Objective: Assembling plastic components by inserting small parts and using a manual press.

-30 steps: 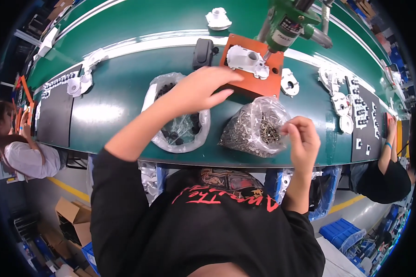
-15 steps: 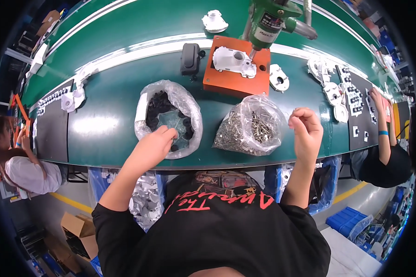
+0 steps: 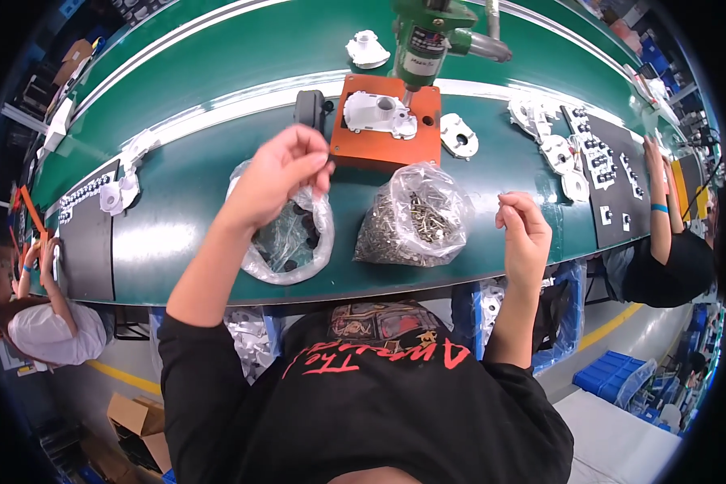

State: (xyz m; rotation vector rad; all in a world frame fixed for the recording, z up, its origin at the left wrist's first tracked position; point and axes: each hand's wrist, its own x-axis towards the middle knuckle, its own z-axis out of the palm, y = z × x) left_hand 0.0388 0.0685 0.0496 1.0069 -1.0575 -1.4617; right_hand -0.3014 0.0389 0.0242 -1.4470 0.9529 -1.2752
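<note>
Across the green surface [image 3: 177, 194], a white part [image 3: 367, 113] is set on an orange block [image 3: 383, 150] at twelve o'clock. Left hand [image 3: 281, 172] (eleven) and right hand [image 3: 527, 229] (three) are pinched, contents unclear; fetching seems underway, careful placing called for.

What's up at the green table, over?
Left hand partly hides black-parts bag. Right hand beside screw bag. White casing on orange block.

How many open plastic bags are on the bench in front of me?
2. The left bag, with black parts, is partly covered by your left hand; the right bag, with metal screws, stands beside the first. None seems hidden.
</note>
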